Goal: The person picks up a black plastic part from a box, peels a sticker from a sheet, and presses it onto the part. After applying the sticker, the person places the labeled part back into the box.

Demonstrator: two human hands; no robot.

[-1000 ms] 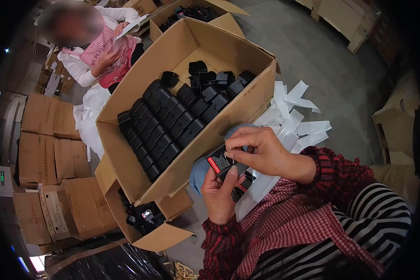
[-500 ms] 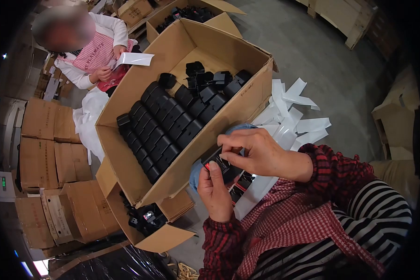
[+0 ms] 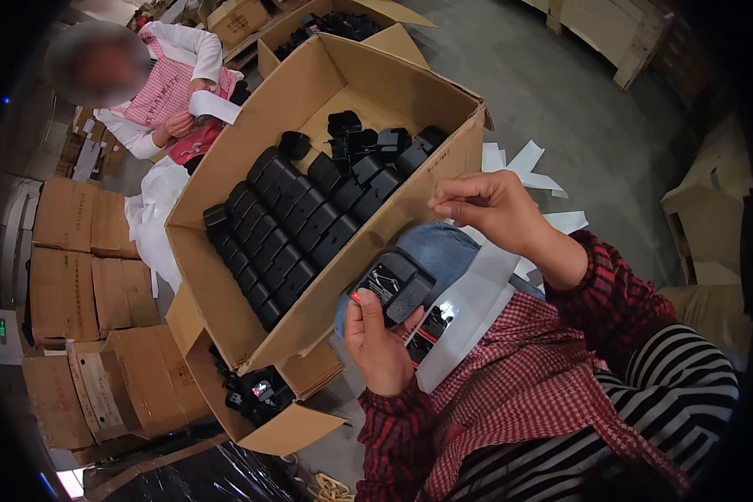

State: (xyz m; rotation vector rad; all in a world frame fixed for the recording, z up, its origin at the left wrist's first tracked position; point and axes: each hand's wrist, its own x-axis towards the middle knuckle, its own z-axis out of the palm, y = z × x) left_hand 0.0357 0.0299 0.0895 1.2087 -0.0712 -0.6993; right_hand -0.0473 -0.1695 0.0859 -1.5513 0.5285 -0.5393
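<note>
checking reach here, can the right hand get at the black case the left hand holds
Probably yes: the right hand is close by, nothing visible blocks it from the black case, and the left hand covers only part of it.

Most fingers of the left hand point(image 3: 379, 339) are hidden behind the black case point(image 3: 410, 289), and the small print on its label point(image 3: 382, 283) cannot be read. Whether something thin is between the right hand's point(image 3: 498, 213) pinched fingertips is too small to tell. Inside the large carton point(image 3: 435, 180), its near wall hides the lower part of the closest black pieces point(image 3: 280, 276). Below its lower corner, the smaller carton point(image 3: 291, 431) is partly covered by it. The co-worker's point(image 3: 171, 88) head is blurred. The bottom edge cuts off the yellow bundle point(image 3: 333, 487).
</note>
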